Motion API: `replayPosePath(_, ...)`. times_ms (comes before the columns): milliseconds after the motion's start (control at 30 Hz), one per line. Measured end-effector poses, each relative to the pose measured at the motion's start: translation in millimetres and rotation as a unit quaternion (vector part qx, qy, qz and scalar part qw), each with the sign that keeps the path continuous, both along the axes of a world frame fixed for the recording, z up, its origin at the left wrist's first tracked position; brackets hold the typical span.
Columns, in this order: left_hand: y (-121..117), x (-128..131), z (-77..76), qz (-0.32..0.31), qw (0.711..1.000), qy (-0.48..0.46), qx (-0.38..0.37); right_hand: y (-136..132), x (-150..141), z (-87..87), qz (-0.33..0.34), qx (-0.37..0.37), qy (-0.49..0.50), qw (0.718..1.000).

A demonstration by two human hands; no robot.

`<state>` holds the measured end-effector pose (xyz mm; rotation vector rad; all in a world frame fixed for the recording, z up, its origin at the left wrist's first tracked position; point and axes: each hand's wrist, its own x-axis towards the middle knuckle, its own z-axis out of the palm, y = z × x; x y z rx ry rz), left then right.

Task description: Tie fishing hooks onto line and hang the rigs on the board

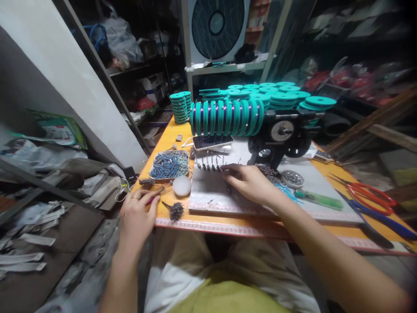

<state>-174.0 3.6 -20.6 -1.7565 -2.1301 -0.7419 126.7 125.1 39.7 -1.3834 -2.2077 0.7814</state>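
Note:
My right hand rests over the grey board, its fingertips drawn together at the right end of a row of small dark parts with thin upright leads. Whatever those fingertips pinch is too small to name. At the table's left edge, my left hand has its fingers closed around something thin with a purple bit showing, mostly hidden. Near it are a round whitish disc and a dark bristly cluster of small pieces. A tray of blue striped small parts sits just beyond.
A black winding machine carries a row of green spools, with stacked green discs behind. A phone lies below the spools. To the right are a green-handled tool, red-handled pliers and blue-handled pliers.

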Motion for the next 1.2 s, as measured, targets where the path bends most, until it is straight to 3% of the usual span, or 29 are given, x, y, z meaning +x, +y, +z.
replayPosePath(133,-5,10,1.6,0.023,0.998,-0.02,0.047,-10,-1,6.7,0.014,-0.023,0.018,0.999)
replayPosePath(233,-16,50,11.9,0.047,0.977,-0.103,0.179,-24,2,19.1,0.022,-0.034,0.03,0.999)
replayPosePath(300,-22,89,23.1,-0.055,0.947,-0.233,0.214,-36,3,28.9,0.035,-0.05,0.053,0.997)
replayPosePath(333,-24,109,29.1,-0.105,0.931,-0.3,0.178,-41,4,33.4,0.045,-0.06,0.075,0.994)
replayPosePath(400,-27,142,39.0,-0.167,0.863,-0.473,0.06,-52,5,39.4,0.066,-0.086,0.136,0.985)
replayPosePath(467,-28,165,42.3,-0.203,0.742,-0.633,-0.09,-63,7,39.3,0.073,-0.137,0.203,0.967)
replayPosePath(533,-32,179,36.1,-0.225,0.637,-0.709,-0.202,-74,11,31.8,0.067,-0.225,0.256,0.938)
replayPosePath(567,-36,183,29.3,-0.231,0.61,-0.722,-0.232,-80,13,25.6,0.062,-0.275,0.278,0.918)
replayPosePath(633,-48,188,9.4,-0.224,0.592,-0.733,-0.25,-94,17,9.6,0.057,-0.358,0.319,0.876)
replayPosePath(700,-64,189,-15.5,-0.208,0.587,-0.739,-0.256,-110,23,-8.8,0.06,-0.417,0.347,0.838)
replayPosePath(767,-82,186,-39.8,-0.227,0.613,-0.707,-0.269,-128,28,-27.6,0.064,-0.468,0.339,0.814)
replayPosePath(800,-90,183,-49.7,-0.244,0.655,-0.662,-0.27,-137,30,-37.1,0.062,-0.483,0.325,0.811)
replayPosePath(867,-101,178,-61.5,-0.271,0.79,-0.51,-0.205,-156,34,-56.1,0.042,-0.471,0.289,0.832)
replayPosePath(933,-103,175,-60.5,-0.225,0.905,-0.356,-0.063,-172,37,-74.5,0.011,-0.382,0.242,0.892)
replayPosePath(967,-101,177,-55.6,-0.213,0.934,-0.287,0.016,-179,38,-82.7,-0.002,-0.309,0.224,0.925)
replayPosePath(1000,-97,179,-48.6,-0.221,0.944,-0.23,0.089,-185,40,-89.6,-0.007,-0.227,0.212,0.95)
replayPosePath(1033,-91,183,-40.4,-0.303,0.926,-0.173,0.144,-189,43,-94.4,-0.004,-0.155,0.202,0.967)
replayPosePath(1067,-83,187,-31.9,-0.411,0.888,-0.114,0.172,-192,48,-96.7,0.002,-0.097,0.192,0.977)
replayPosePath(1133,-67,195,-17.6,-0.508,0.851,-0.052,0.125,-191,61,-92.3,0.014,-0.039,0.155,0.987)
replayPosePath(1200,-54,201,-10.2,-0.517,0.852,-0.056,0.06,-183,78,-77.1,0.024,-0.046,0.103,0.993)
